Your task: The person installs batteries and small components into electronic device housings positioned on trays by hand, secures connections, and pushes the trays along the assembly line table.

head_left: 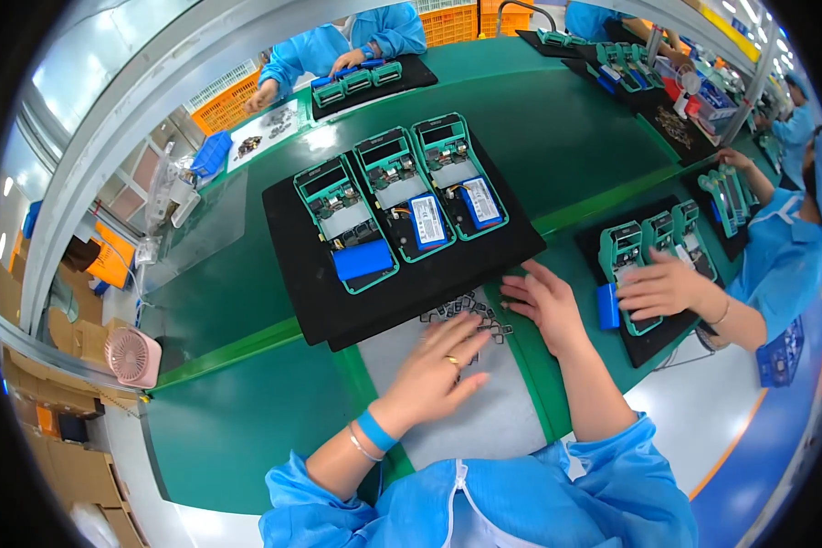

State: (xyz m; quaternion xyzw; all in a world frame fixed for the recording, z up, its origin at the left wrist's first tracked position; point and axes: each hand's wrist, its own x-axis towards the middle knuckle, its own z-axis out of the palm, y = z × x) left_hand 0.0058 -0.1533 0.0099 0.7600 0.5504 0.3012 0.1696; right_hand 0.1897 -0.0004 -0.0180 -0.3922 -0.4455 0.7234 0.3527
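Note:
My left hand (437, 365) reaches palm down over a pile of small black square frames (495, 327) on a grey sheet (475, 411); its fingers are stretched out and nothing shows in them. Beside the pile, near the corner of a black foam mat (292, 301), my right hand (548, 309) is open, with fingers apart and slightly bent. Three green device housings (397, 279) lie in a row on the mat. Each has circuit parts and a blue battery pack (363, 260); the two right-hand packs carry white labels. The left pack shows plain blue.
To the right, a co-worker's hand (662, 288) is over similar housings on another mat (653, 342). Across the green bench (557, 128), another person's hands (345, 62) work at more units. A pink fan (133, 356) stands at left, near a blue tray (212, 153) further back.

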